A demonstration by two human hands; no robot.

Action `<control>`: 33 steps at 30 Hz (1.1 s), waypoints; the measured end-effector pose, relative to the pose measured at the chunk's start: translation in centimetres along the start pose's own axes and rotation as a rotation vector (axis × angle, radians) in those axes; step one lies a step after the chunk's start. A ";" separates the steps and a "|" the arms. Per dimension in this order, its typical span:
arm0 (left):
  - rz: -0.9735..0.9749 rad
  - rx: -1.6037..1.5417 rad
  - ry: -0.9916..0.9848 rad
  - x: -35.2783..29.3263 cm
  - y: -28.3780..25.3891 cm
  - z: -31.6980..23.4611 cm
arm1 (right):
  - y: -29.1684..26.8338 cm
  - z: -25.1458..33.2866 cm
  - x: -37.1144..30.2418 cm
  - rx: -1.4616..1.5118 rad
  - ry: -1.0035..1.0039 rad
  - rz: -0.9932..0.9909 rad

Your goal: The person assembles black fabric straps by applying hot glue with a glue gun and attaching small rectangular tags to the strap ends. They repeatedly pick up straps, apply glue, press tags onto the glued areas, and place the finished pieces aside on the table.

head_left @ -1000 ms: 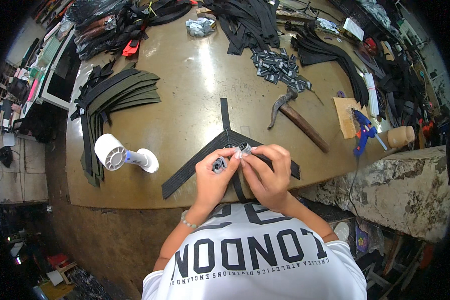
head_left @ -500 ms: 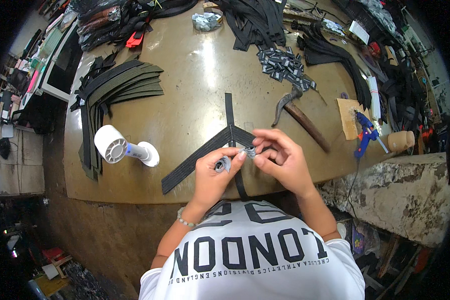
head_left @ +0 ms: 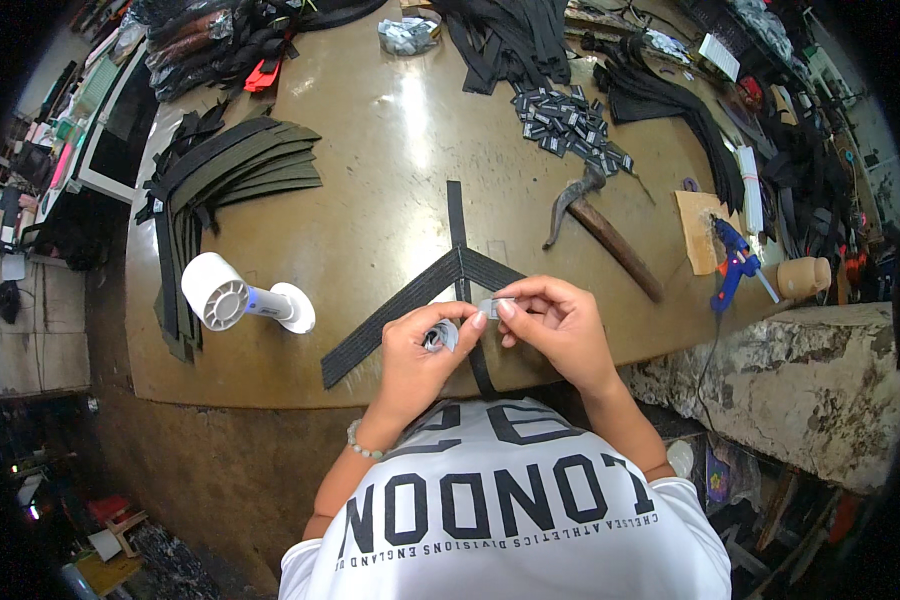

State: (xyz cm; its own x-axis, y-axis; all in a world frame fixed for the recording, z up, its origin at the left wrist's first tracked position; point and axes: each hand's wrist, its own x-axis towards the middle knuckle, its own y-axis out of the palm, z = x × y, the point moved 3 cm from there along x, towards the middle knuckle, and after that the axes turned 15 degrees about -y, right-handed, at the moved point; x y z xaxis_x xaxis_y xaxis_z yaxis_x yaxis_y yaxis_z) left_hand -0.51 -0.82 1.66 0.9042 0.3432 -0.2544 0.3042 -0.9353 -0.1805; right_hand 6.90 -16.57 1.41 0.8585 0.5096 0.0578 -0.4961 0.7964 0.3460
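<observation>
My left hand [head_left: 410,352] is closed round a small roll of grey-and-white tape [head_left: 439,337], its thumb and forefinger pinching the loose stretch of tape. Facing it, my right hand [head_left: 562,335] pinches the end of the tape, so a short pale piece [head_left: 489,307] spans the two thumbs. Beneath my hands lies a wide black ribbed strap [head_left: 395,318], angled to a peak. A narrow black strap [head_left: 456,215] crosses that peak and runs toward the table's near edge; my hands hide part of both.
A white handheld fan [head_left: 250,300] stands left of the straps, beside olive and black strips [head_left: 240,170]. To the right are a hammer [head_left: 610,245], a pile of small dark tags [head_left: 565,125], a blue glue gun [head_left: 735,260] and a roll of tan tape [head_left: 803,278].
My right hand's fingers have curled in, and its thumb and forefinger have closed on the tape end. The short piece between my hands now lies flatter. The view has shifted slightly.
</observation>
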 end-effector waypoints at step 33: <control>-0.232 0.407 0.031 6.3 -1.4 0.8 | -0.7 -4.0 5.3 -0.856 -0.083 0.005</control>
State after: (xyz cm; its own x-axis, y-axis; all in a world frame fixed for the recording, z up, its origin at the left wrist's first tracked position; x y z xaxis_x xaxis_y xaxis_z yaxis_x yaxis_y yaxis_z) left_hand 4.55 2.73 -0.49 0.8367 0.5307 -0.1357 0.3629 -0.7226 -0.5884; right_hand 11.32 -13.17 -2.25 0.8463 0.5148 0.1368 -0.3987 0.7825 -0.4782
